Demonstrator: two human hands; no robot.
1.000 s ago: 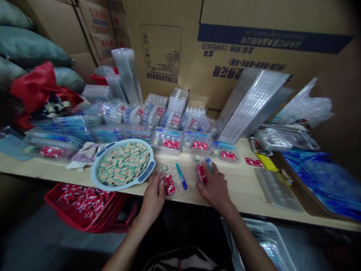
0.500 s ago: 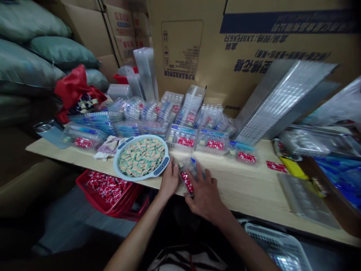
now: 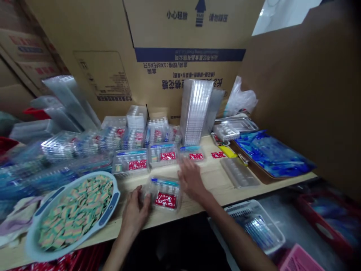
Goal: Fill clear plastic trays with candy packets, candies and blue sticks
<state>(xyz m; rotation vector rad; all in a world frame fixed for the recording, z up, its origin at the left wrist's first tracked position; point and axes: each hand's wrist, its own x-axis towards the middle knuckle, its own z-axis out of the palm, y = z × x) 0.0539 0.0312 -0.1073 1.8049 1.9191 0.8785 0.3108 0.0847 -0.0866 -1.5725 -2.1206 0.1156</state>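
A clear plastic blister pack (image 3: 165,192) with a blue pen and a red card inside lies closed near the front edge of the wooden table (image 3: 217,184). My left hand (image 3: 135,210) rests against the pack's left side, fingers curled on its edge. My right hand (image 3: 191,178) is just right of the pack with fingers stretched toward a row of filled packs (image 3: 162,155); it is blurred by motion. A round blue-rimmed tray (image 3: 111,205) full of small coloured erasers sits to the left.
Stacks of filled and empty clear packs (image 3: 194,109) stand along the back against large cardboard boxes (image 3: 180,45). An empty tray insert (image 3: 239,172) and a box of blue items (image 3: 270,152) lie at right. A white basket (image 3: 255,226) sits below the table.
The camera swung right and closer. The pack that both hands were folding shut now lies closed and flat; my right hand has lifted off it and moved to the right and back.
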